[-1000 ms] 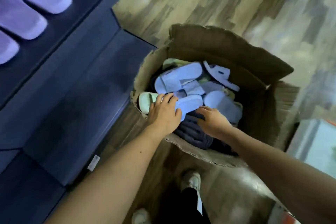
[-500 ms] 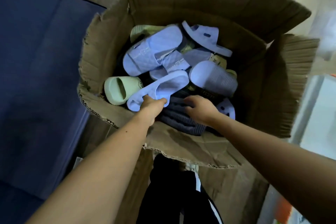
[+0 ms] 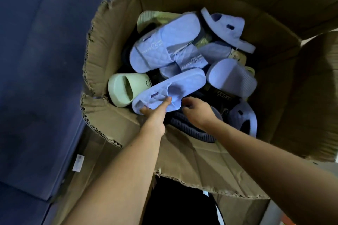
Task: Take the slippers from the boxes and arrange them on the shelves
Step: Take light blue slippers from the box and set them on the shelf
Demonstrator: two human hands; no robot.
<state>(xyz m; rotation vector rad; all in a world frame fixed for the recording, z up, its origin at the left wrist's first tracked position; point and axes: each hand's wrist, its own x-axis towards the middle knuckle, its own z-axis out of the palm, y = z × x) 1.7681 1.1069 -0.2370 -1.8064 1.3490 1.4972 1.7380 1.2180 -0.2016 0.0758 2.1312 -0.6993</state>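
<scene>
I had leaned closer over the box [image 3: 102, 107], my left hand [image 3: 155, 115] pinching the near end of the lilac slipper [image 3: 175, 87] atop the pile, my right hand [image 3: 199, 111] curled beside it, perhaps empty though I couldn't tell, and a deeper grip under the sole would have lifted it cleanly.

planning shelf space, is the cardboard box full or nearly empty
Well filled. The box holds a heap of purple slippers, one green slipper and dark ones; the left hand grips the nearest purple one.
</scene>
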